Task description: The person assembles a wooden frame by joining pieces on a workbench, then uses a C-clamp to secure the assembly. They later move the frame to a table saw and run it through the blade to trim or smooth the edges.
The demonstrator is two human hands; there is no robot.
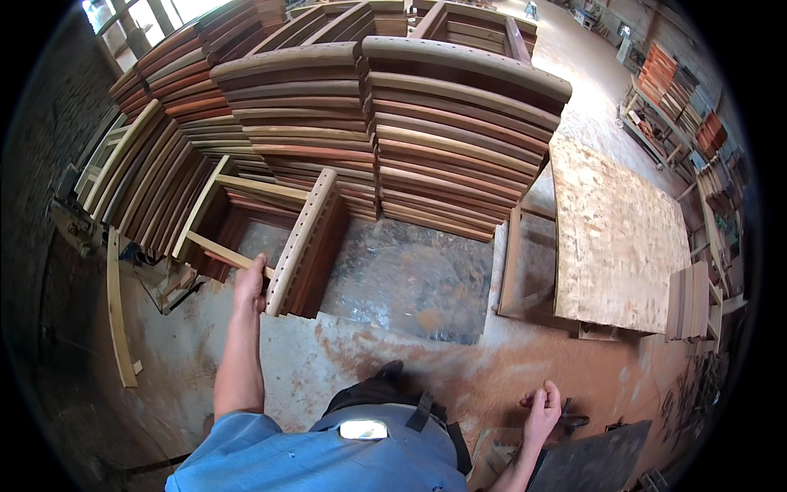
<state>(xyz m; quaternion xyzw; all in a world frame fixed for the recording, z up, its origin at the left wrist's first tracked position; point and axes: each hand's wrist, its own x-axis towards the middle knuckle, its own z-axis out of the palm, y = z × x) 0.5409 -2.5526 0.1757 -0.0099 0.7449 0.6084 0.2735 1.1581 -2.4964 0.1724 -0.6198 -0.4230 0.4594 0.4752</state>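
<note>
A wooden frame (pixel 302 238) lies on top of a low stack of similar frames. Its near rail is pale and thick, with a row of drilled holes, and slim crossbars (pixel 220 250) join it to a far rail. My left hand (pixel 251 284) is closed round the near end of this frame, where a crossbar meets the drilled rail. The thumb shows on top; the fingertips underneath are hidden. Away to the right, low beside my body, my right hand (pixel 541 412) hangs with loosely bent fingers. They are apart, and nothing shows in them.
Tall stacks of wooden frames (pixel 459 123) stand ahead, with more frames (pixel 139 176) piled at the left. A dark metal sheet (pixel 410 279) covers the floor before them. A plywood-topped table (pixel 619 238) stands right. A long wooden strip (pixel 119 320) lies left; sawdust covers the floor.
</note>
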